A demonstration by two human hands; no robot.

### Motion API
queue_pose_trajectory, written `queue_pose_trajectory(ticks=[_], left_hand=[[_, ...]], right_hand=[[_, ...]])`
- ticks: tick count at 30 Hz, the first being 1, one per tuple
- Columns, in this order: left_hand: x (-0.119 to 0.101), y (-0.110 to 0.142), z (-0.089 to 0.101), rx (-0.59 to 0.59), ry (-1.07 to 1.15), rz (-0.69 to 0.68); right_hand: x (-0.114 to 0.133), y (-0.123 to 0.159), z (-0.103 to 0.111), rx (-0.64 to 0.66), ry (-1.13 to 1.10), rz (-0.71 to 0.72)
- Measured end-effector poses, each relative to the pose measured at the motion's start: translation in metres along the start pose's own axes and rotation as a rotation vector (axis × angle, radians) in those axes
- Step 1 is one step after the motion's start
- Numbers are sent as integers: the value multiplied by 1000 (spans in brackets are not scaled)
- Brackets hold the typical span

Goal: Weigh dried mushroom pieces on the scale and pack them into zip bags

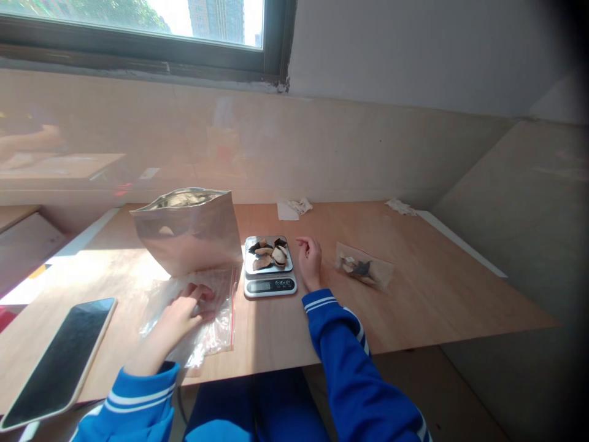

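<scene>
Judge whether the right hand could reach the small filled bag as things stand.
Likely yes: the right hand lies just left of the small filled bag, with nothing visible between them.

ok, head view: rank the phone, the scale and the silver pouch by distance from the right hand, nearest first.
From the right hand:
1. Scale: just to its left, dried pieces on top.
2. Silver pouch: standing open, left of the scale.
3. Phone: flat near the table's left front.
</scene>
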State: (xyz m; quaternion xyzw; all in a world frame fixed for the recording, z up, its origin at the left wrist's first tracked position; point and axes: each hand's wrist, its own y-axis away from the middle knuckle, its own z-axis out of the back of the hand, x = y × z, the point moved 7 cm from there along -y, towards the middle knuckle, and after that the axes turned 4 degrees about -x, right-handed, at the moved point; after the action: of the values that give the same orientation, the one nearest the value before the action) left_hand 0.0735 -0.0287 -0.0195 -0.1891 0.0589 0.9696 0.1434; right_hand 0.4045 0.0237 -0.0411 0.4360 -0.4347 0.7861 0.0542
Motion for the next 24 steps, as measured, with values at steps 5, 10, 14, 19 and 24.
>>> queue_pose_trajectory(ticks=[5, 10, 14, 19, 24], left_hand=[[6, -15, 1, -48, 61, -4], [10, -27, 0, -31, 36, -2], [12, -33, 3, -47, 58, -28], [11, -32, 8, 10, 86, -48], [-8, -16, 34, -47, 39, -69]], right_hand=[[0, 0, 0, -6, -3, -8], [0, 0, 1, -7, -10, -3], [3, 1, -1, 10, -20, 13], [18, 3, -9, 127, -28, 103], [20, 6, -22, 292, 16, 109]])
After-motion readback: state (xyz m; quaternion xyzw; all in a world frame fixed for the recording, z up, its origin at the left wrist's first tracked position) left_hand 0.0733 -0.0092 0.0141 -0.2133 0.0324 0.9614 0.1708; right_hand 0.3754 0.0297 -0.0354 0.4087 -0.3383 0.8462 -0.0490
